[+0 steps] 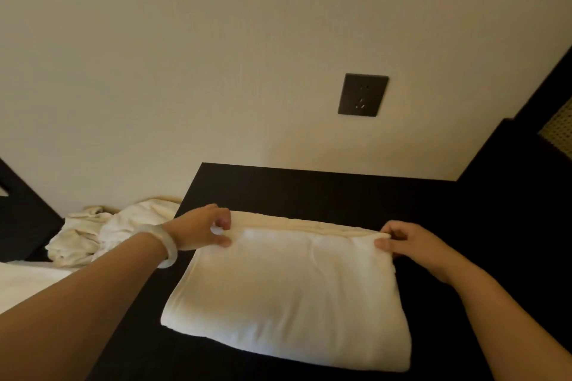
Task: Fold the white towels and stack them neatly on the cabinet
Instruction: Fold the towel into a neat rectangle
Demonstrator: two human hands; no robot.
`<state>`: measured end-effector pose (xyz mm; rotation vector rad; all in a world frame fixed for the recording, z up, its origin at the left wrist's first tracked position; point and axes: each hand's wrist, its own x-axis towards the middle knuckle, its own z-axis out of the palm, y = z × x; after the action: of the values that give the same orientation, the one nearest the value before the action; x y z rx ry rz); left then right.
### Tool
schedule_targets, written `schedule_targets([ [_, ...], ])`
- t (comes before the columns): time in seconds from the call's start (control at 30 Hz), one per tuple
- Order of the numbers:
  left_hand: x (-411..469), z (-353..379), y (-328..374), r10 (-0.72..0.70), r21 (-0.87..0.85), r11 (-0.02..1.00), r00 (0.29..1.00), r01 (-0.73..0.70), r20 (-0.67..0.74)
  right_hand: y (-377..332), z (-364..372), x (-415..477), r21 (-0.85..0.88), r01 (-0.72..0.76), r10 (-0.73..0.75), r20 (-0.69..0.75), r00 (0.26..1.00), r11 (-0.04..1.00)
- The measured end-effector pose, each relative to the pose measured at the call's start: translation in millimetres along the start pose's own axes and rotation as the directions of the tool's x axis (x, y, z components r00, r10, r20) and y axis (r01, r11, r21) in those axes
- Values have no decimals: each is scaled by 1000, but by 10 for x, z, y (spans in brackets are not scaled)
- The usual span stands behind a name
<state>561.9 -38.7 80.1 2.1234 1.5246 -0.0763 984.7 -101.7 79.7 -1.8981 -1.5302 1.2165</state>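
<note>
A folded white towel (288,291) lies flat on the dark cabinet top (325,192). My left hand (201,230), with a pale bangle at the wrist, pinches the towel's far left corner. My right hand (408,243) pinches the far right corner. Both hands hold the top layer at the far edge, above a lower layer that shows as a strip behind it. A heap of crumpled white towels (102,232) sits to the left, beyond the cabinet's left edge.
A cream wall rises right behind the cabinet, with a dark power socket (362,95) on it. A taller dark piece of furniture (507,170) adjoins the cabinet at the right. White bedding (24,281) lies at the lower left, a dark headboard (21,213) behind it.
</note>
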Motion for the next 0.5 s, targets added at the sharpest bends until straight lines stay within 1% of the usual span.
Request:
schedule_targets([
  [0.1, 48, -48, -36, -54, -12, 998, 998, 54, 40, -57, 22, -3, 64, 14, -12, -33, 999, 998],
  [0.17, 40, -104, -71, -53, -18, 998, 995, 55, 83, -85, 11, -32, 85, 25, -21, -41, 999, 996],
  [0.2, 19, -156, -92, -44, -54, 997, 994, 49, 99, -87, -20, -54, 85, 32, -28, -46, 999, 996],
  [0.23, -20, -230, -111, -36, -145, 988, 993, 52, 108, -84, -70, -78, 83, 44, -40, -49, 998, 996],
  [0.27, -73, -326, -118, -18, -308, 950, 993, 54, 119, -83, -137, -109, 94, 58, -53, -48, 997, 994],
  [0.3, -121, -430, -123, 22, -519, 854, 993, 44, 120, -89, -211, -134, 126, 75, -70, -41, 997, 989],
  [0.33, -134, -519, -129, 40, -687, 726, 995, 33, 90, -91, -268, -134, 171, 86, -79, -47, 996, 981],
  [0.37, -97, -569, -131, 20, -774, 632, 999, 17, 38, -70, -283, -77, 201, 85, -71, -76, 995, 976],
  [0.4, -28, -568, -120, -28, -789, 615, 999, 0, -21, -28, -246, 17, 188, 64, -41, -124, 992, 980],
  [0.43, 63, -521, -83, -97, -724, 689, 993, 16, -69, 30, -162, 137, 120, 15, 5, -168, 986, 993],
  [0.47, 154, -412, -22, -171, -618, 783, 980, 72, -103, 89, -38, 251, 38, -53, 60, -212, 975, 998],
  [0.5, 236, -255, 36, -239, -522, 842, 962, 139, -130, 151, 102, 349, -22, -103, 94, -263, 960, 994],
])
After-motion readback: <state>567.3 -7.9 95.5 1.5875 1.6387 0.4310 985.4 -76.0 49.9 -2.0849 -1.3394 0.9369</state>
